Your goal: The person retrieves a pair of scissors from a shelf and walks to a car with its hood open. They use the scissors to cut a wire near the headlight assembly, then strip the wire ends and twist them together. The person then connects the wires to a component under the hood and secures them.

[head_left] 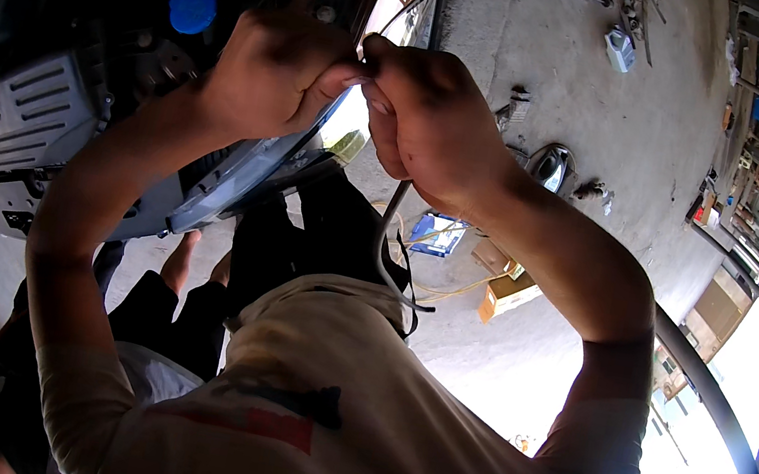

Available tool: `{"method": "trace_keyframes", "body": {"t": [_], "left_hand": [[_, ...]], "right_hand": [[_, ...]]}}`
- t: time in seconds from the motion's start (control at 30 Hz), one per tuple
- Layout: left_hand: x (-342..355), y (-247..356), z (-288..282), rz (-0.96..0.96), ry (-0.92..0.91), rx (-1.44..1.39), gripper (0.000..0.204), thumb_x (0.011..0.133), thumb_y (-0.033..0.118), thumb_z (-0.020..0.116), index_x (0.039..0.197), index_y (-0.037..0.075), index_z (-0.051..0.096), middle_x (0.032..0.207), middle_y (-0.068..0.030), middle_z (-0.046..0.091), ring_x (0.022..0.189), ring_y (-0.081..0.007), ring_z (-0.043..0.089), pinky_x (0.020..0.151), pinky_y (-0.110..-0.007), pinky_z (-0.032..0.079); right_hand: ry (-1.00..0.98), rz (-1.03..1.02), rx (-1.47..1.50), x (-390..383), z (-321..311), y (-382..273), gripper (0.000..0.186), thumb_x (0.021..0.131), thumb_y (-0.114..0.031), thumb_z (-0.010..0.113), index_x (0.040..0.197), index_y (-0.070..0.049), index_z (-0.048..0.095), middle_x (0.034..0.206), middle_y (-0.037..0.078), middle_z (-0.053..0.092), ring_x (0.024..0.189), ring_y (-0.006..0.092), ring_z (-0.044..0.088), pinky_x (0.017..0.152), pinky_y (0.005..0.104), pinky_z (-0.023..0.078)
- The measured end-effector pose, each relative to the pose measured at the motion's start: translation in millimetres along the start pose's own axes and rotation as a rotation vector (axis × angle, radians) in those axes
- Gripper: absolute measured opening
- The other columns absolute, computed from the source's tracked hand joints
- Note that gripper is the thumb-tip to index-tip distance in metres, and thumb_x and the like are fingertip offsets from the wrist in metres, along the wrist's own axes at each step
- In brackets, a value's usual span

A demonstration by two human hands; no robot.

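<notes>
Apparently, the right hand point(436, 120) grips a slim grey cord point(388, 221), likely light and bendy, best pinched high; the left hand point(276, 77) curls closed alongside, any contents hidden.

Whatever lies between the left hand point(271, 76) and right hand point(434, 130) is hidden by curled fingers. The right hand covers part of a grey hose point(388, 223). The left arm point(70, 294) partly hides a bystander point(156, 325).
</notes>
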State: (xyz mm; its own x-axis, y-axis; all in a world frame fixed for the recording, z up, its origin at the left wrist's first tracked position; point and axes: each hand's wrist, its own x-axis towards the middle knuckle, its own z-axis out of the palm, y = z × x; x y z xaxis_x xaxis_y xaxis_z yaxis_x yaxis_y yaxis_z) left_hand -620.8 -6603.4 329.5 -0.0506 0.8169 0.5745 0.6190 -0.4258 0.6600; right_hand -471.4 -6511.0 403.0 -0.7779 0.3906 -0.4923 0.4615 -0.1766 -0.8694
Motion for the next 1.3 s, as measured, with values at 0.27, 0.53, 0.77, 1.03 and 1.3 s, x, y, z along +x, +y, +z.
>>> {"method": "trace_keyframes", "body": {"t": [0.27,0.53,0.77,1.03,1.3], "left_hand": [[6,24,-6,-0.566,-0.074,-0.520,0.038,0.097,0.029,0.049,0.074,0.000,0.057,0.052,-0.0063,0.046,0.045,-0.0150,0.040,0.044,-0.030,0.035],[26,16,-28,-0.412,-0.185,-0.210,0.028,0.093,0.027,0.055,0.087,0.000,0.058,0.069,-0.0120,0.059,0.060,-0.0255,0.059,0.055,-0.031,0.046],[-2,20,-26,-0.100,-0.126,-0.075,0.027,0.076,0.014,0.073,0.096,0.002,0.059,0.084,-0.0113,0.064,0.072,-0.0268,0.064,0.061,-0.033,0.052],[-9,18,-25,0.099,-0.124,-0.059,0.025,0.081,0.018,0.067,0.095,0.000,0.056,0.074,-0.0088,0.060,0.058,-0.0226,0.059,0.053,-0.032,0.048],[-11,20,-20,0.197,-0.076,-0.076,0.035,0.073,0.022,0.074,0.096,0.000,0.058,0.062,-0.0028,0.054,0.050,-0.0156,0.053,0.045,-0.029,0.041]], "right_hand": [[0.119,-0.541,-0.458,8,-8,13,0.023,0.093,-0.015,0.050,0.076,-0.001,0.053,0.055,0.013,0.053,0.044,0.0276,0.054,0.041,0.0344,0.040],[0.107,-0.492,-0.441,24,-18,13,0.027,0.096,-0.022,0.048,0.080,-0.002,0.057,0.058,0.010,0.056,0.047,0.0240,0.055,0.046,0.0339,0.042],[-0.053,-0.614,-0.783,-4,-27,-8,0.015,0.089,-0.016,0.059,0.091,-0.001,0.057,0.071,0.011,0.059,0.058,0.0219,0.057,0.052,0.0309,0.045],[-0.079,-1.009,-1.033,-3,-31,0,0.017,0.081,-0.010,0.065,0.087,0.003,0.055,0.063,0.009,0.055,0.048,0.0221,0.054,0.043,0.0315,0.044],[-0.139,-0.878,-0.684,-6,-18,12,0.011,0.084,-0.006,0.054,0.078,0.002,0.052,0.056,0.008,0.050,0.043,0.0212,0.051,0.042,0.0295,0.042]]}}
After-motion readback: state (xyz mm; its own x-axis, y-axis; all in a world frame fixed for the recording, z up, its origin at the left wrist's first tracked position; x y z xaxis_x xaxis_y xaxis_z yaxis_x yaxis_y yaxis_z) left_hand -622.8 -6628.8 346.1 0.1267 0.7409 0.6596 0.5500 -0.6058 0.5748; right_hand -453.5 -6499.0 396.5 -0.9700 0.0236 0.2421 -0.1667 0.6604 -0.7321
